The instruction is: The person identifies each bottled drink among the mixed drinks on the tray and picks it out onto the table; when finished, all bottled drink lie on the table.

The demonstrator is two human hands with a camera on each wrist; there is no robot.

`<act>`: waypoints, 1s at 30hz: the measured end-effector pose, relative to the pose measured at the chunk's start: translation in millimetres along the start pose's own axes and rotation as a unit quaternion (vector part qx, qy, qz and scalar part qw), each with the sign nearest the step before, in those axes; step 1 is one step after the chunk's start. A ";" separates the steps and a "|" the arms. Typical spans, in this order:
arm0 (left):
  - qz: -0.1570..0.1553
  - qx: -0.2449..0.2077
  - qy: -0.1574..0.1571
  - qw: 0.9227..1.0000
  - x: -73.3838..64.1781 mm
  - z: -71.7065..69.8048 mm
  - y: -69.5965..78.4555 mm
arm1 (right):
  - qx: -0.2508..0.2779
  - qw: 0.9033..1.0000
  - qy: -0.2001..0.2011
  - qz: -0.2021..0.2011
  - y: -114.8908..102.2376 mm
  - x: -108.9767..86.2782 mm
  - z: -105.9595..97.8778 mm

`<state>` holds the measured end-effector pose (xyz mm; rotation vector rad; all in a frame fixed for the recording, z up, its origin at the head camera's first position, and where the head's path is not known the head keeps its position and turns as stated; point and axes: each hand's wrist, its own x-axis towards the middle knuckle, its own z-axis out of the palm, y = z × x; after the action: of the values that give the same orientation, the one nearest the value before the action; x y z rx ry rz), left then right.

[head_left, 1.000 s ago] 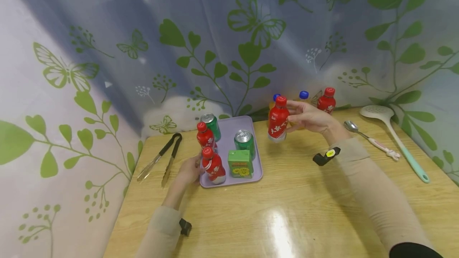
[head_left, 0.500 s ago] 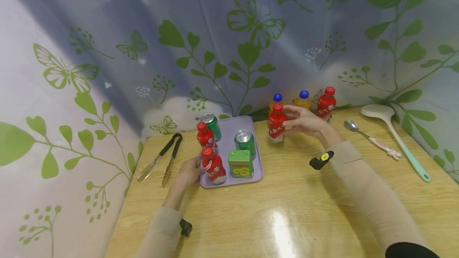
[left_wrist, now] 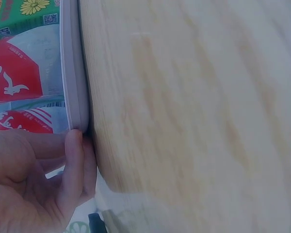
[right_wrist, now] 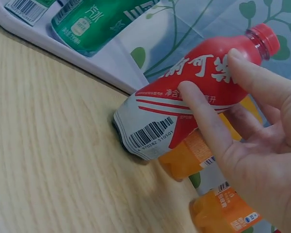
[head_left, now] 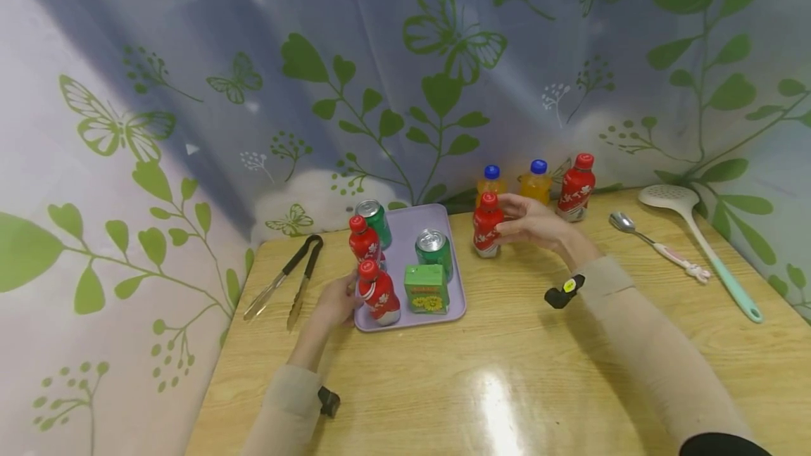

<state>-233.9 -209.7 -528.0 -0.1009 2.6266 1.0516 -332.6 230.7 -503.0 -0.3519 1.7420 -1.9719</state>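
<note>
My right hand (head_left: 535, 222) holds a red-labelled cola bottle (head_left: 487, 227) upright on the table, right of the lilac tray (head_left: 405, 231). Up close in the right wrist view, its fingers and thumb lie about the bottle's red upper half, and the bottle's base meets the wood. At the tray's left side, my left hand (head_left: 336, 300) pinches the near corner of the rim, as the left wrist view shows. Two more red bottles, one in front (head_left: 379, 294) and one behind (head_left: 365, 241), stand on the tray with a green juice box (head_left: 426, 288) and two green cans (head_left: 434, 252).
Behind my right hand stand two orange-drink bottles with blue caps (head_left: 536, 181) and another red bottle (head_left: 576, 188). Tongs (head_left: 298, 276) lie left of the tray. A spoon (head_left: 655, 248) and a slotted skimmer (head_left: 697, 238) lie at the right. A patterned curtain backs the table.
The red bottle in my right hand has come down and slightly left onto the table, uncovering more of the orange bottles. My left hand and the tray have stayed put.
</note>
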 end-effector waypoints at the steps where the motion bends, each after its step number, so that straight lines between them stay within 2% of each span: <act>1: 0.001 -0.001 0.000 1.000 -0.3 0.0 -0.1 | 0.001 1.000 0.003 0.001 0.6 0.3 0.4; 11: 0.005 -0.008 0.002 1.000 0.7 -2.7 0.2 | -0.025 1.000 0.006 0.015 1.1 -0.5 4.3; 15: 0.006 -0.002 0.002 1.000 1.6 -2.3 -0.4 | -0.059 0.998 0.017 0.009 3.7 -2.7 5.0; 21: 0.004 -0.001 0.000 1.000 2.3 0.0 -0.5 | -0.138 0.989 0.046 -0.020 9.3 -7.5 7.6; 23: 0.001 -0.003 -0.001 1.000 2.1 0.6 -0.3 | -0.171 0.983 0.056 -0.038 8.7 -10.8 10.5; 25: -0.002 -0.006 -0.004 1.000 2.1 0.9 -0.4 | -0.207 0.973 0.082 -0.065 6.1 -14.0 15.7; 28: -0.005 -0.004 -0.005 1.000 2.0 0.6 -0.7 | -0.255 0.947 0.148 -0.130 -2.6 -19.9 30.3; 30: -0.001 0.000 -0.004 1.000 1.6 -0.4 -0.5 | -0.272 0.924 0.197 -0.183 -11.0 -23.1 43.9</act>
<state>-235.5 -210.2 -528.5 -0.1008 2.6194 1.0492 -293.3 205.7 -482.6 -0.5227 2.6596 -1.8508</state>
